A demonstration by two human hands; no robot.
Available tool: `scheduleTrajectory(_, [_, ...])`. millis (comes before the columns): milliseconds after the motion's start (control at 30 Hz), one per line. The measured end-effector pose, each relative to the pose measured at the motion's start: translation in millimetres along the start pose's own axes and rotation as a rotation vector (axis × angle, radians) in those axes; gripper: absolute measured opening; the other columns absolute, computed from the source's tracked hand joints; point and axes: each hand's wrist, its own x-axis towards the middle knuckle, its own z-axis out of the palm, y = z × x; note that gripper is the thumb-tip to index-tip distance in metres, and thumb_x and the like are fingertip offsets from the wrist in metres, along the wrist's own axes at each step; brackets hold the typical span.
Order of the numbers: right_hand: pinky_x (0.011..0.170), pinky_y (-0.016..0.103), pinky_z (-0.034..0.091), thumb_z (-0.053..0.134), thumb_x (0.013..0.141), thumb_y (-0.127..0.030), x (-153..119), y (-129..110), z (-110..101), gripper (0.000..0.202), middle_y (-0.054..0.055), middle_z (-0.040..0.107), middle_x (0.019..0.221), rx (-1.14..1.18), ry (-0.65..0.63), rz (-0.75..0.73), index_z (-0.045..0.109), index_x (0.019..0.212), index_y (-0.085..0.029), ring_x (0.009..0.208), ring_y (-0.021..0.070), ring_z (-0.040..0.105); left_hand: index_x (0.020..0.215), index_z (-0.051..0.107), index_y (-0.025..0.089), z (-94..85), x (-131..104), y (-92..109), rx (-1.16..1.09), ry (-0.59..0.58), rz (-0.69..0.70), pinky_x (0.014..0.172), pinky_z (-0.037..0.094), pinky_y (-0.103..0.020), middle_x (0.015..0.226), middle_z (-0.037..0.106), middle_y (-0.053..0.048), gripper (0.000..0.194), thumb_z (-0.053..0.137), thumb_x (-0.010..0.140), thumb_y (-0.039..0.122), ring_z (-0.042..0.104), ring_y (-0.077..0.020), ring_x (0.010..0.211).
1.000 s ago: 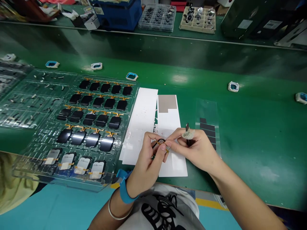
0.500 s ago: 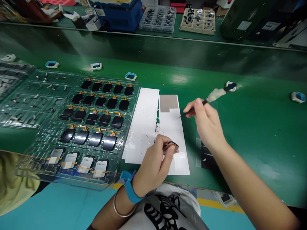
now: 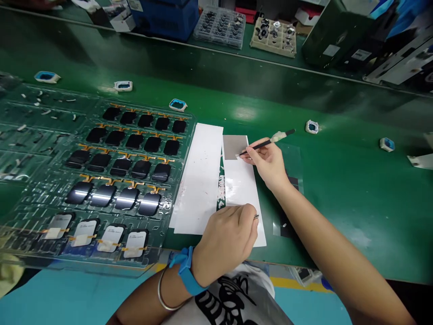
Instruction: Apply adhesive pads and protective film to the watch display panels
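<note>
green bench (image 3: 358, 207), turquoise floor (image 3: 77, 295); right hand (image 3: 270, 164) grips black tool (image 3: 262, 144), left hand (image 3: 228, 234) pinches dark piece (image 3: 256, 216).

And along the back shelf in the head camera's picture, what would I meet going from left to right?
Small white box, blue box, clear tray of small parts, tan divided tray, dark green box.

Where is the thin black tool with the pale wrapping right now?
In the head view, the black tool is in the right hand, right of center, its tip by the lower edge of the gray patch on the right-hand white sheet.
</note>
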Motion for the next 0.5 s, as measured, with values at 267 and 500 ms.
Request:
scheduleTrajectory(267, [0.085,0.037,0.063,0.075,0.079,-0.041,-3.4,-16.7,-2.5,0.03,0.003,0.073,0.085,0.047,-0.048,0.053,0.053,0.086,-0.022,0.081,0.0168,0.074,0.102,0.049,0.017,1.3,1.3,-0.1,-0.024,0.01,-0.057,0.062,0.054,-0.035,0.087,0.071,-0.007,0.008,0.041,0.1,0.017,0.07,-0.0225,0.076])
scheduleTrajectory(500, [0.091,0.044,0.06,0.07,0.084,-0.04,-5.0,-15.8,-7.6,0.027,0.002,0.068,0.082,0.047,-0.109,-0.101,0.049,0.088,-0.024,0.087,0.0201,0.073,0.102,0.047,0.021,1.8,1.0,-2.0,-0.024,0.032,-0.126,0.059,0.048,-0.031,0.084,0.07,-0.003,0.008,0.039,0.101,0.02,0.067,-0.0198,0.069])
